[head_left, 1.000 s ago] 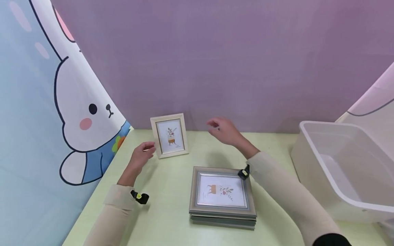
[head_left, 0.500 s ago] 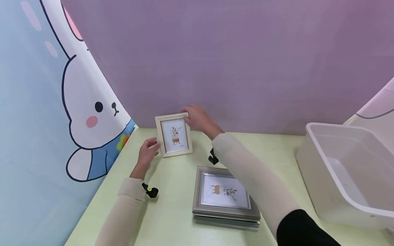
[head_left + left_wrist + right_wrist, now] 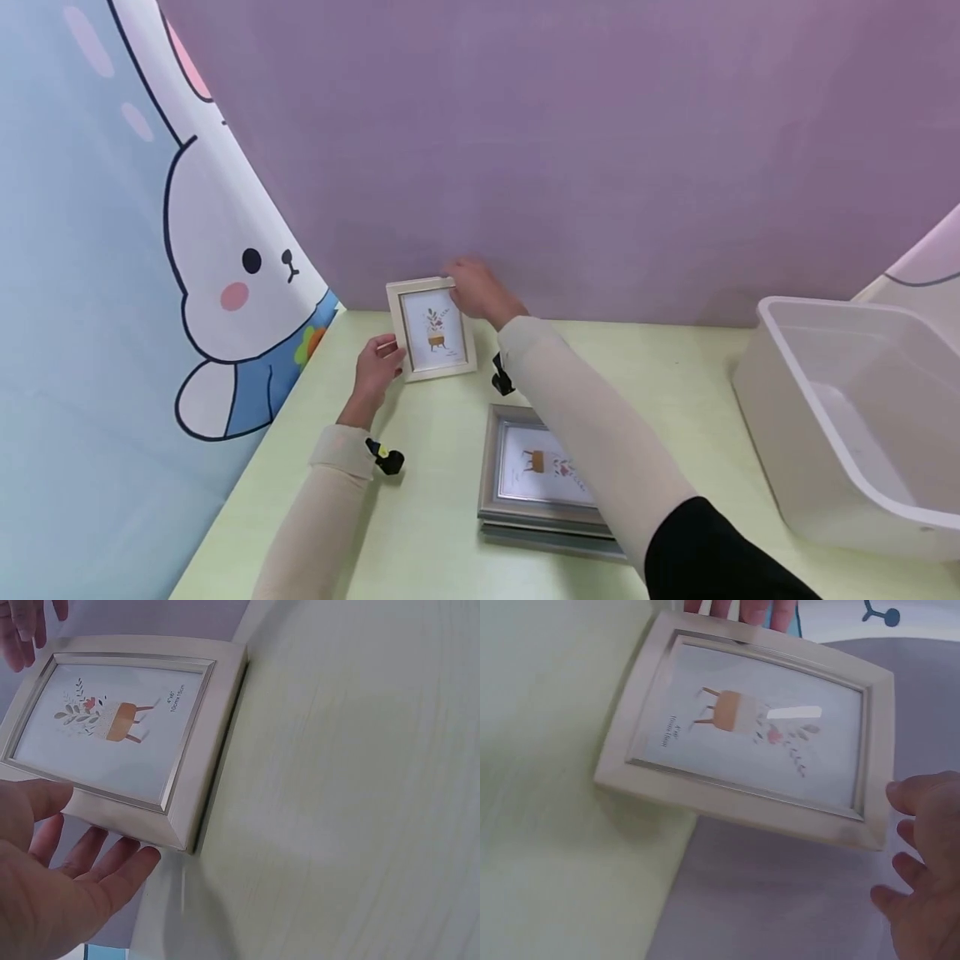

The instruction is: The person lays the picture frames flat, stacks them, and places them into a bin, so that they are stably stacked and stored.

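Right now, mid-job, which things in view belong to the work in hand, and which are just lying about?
In the job:
cream frame
left grip, at the frame's left side
right grip, at its upper right corner

Seemingly just lying about:
stack of frames, no grip on it, though possibly related
white bin, off to the right
rabbit backdrop

Narrow gap between frame (image 3: 432, 329) and stack (image 3: 534, 492)

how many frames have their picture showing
2: the cream frame standing between the left hand and right hand, and the gray frame on top of the stack, partly behind the right sleeve. The stack may hide more.
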The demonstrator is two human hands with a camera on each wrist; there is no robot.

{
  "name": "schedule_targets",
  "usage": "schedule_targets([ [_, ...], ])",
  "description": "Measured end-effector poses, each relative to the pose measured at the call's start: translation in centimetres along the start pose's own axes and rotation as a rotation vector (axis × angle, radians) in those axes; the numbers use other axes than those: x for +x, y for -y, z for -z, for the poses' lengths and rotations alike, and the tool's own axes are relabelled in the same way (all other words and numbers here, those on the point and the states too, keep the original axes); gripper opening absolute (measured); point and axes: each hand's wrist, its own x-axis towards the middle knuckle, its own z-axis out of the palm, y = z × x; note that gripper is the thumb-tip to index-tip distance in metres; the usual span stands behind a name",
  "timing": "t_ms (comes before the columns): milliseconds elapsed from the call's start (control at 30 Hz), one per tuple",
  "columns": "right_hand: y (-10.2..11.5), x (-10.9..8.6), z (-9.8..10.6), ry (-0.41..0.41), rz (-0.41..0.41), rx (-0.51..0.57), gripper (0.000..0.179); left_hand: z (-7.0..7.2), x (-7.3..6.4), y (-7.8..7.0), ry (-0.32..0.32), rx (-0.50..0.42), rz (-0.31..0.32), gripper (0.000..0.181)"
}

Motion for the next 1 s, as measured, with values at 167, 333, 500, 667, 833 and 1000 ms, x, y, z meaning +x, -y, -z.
schedule_targets([
  [167,-0.4,-0.1,-1.4,-0.021,-0.016,0.062,0.048,-0.5,-0.3,0.2,-0.008,0.0,0.02,0.042],
  [333,-0.9,-0.5,-1.8,-0.025,-0.071,0.087,0.052,-1.0,-0.1,0.1,-0.005,0.023,0.013,0.04],
  [500,-1.1,-0.5,-1.9,-0.025,-0.1,0.125,0.049,-1.2,-0.1,0.3,-0.032,0.037,0.003,0.036],
  [667,-1.5,-0.1,-2.5,-0.107,-0.132,0.106,0.052,-1.6,0.0,0.7,-0.037,0.058,-0.015,0.035],
  [833,-1.9,-0.2,-3.0,-0.19,-0.174,0.11,0.056,-2.1,-0.1,0.8,-0.043,0.073,-0.036,0.033],
  [1000,-2.0,-0.5,-3.1,-0.235,-0.2,0.138,0.055,-2.2,-0.4,0.6,-0.038,0.064,-0.041,0.031],
])
